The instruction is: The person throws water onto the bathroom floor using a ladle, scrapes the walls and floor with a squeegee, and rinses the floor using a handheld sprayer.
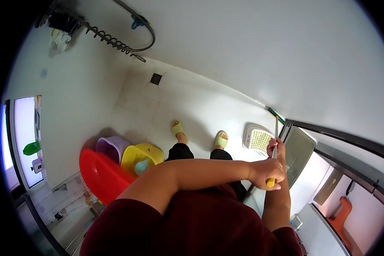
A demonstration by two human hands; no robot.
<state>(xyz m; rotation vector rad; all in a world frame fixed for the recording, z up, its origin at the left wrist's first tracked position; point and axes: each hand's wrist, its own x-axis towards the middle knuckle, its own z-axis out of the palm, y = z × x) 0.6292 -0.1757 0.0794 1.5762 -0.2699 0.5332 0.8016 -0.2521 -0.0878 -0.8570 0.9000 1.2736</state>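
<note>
My left hand (pixel 266 173) reaches across my body and is wrapped around the yellow end of a long-handled floor brush (pixel 277 128). Farther along the pole, my right hand (pixel 277 147) is closed around it. The narrow dark green head (pixel 276 115) rests at the foot of the wall, beside a dark door frame; its bristles are too small to make out. Just left of the pole stands a low white step stool (pixel 258 138) with a pale green top.
A red tub (pixel 102 175), a purple bucket (pixel 111 147) and a yellow basin (pixel 147 150) holding a pale green dipper (pixel 141 165) stand at left. A floor drain (pixel 155 79) lies ahead. A coiled hose (pixel 111 41) hangs at upper left. A glass door (pixel 298 149) is at right.
</note>
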